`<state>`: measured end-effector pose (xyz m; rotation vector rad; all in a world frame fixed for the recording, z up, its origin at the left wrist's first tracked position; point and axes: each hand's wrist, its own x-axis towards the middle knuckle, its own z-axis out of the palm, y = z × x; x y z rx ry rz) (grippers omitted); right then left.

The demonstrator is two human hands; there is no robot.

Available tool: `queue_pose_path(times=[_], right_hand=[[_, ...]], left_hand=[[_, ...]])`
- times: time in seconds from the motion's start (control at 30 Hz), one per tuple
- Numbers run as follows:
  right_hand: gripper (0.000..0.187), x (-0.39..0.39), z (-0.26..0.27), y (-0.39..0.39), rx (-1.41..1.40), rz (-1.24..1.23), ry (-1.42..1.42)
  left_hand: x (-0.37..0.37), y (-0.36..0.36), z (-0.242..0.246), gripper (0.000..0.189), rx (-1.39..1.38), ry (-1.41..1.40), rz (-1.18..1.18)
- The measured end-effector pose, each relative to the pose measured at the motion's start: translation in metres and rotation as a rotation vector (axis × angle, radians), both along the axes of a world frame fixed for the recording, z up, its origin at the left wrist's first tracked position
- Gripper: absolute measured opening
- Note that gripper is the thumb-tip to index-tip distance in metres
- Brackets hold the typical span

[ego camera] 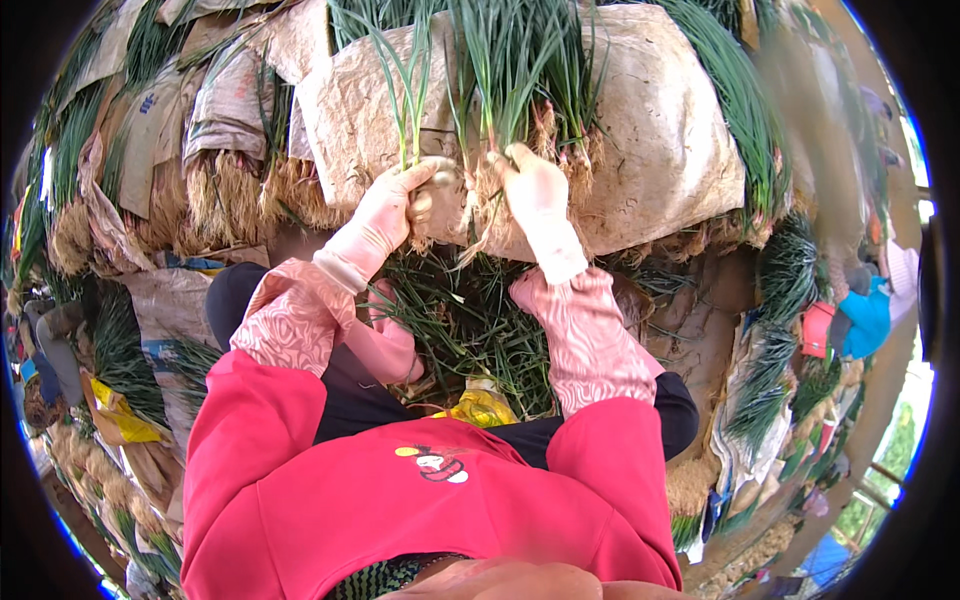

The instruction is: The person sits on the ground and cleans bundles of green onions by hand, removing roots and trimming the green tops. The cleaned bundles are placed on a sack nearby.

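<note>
My left hand (390,202), in a pale pink glove, is closed around the lower stems of a few green onion plants (409,97) whose leaves stand upward. Beside it, my right hand (529,180), also gloved, has its thumb and fingers at the base of more green onions (495,67); pale roots hang under the fingers. Both hands are over a worn beige woven sack (637,150). Just right of my right hand, several loose plants with reddish bases and stringy roots (581,154) lie on the sack.
Root-ended onion bundles (225,195) under sacking line the left. Loose green leaves (480,322) cover the ground between my legs, near a yellow bag (484,407). More bundles (750,150) lie to the right. A person in blue (864,319) sits at the far right.
</note>
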<state>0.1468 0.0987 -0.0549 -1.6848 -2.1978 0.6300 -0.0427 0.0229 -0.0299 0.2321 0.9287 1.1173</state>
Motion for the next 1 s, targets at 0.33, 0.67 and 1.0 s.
queue_pose_path(times=[0.33, 0.67, 1.0], right_hand=[[0.029, 0.040, 0.001, -0.014, -0.082, -0.101, -0.192], [0.022, -0.017, -0.009, -0.028, -0.718, 0.032, 1.242], [0.034, -0.015, -0.021, -0.070, -0.098, 0.170, 0.015]], left_hand=[[-0.005, 0.003, -0.007, 0.013, 0.058, 0.531, 0.042], [0.007, -0.006, -0.007, 0.024, -0.028, -0.086, -0.293], [0.002, -0.018, 0.005, 0.023, 0.144, 0.406, -0.032]])
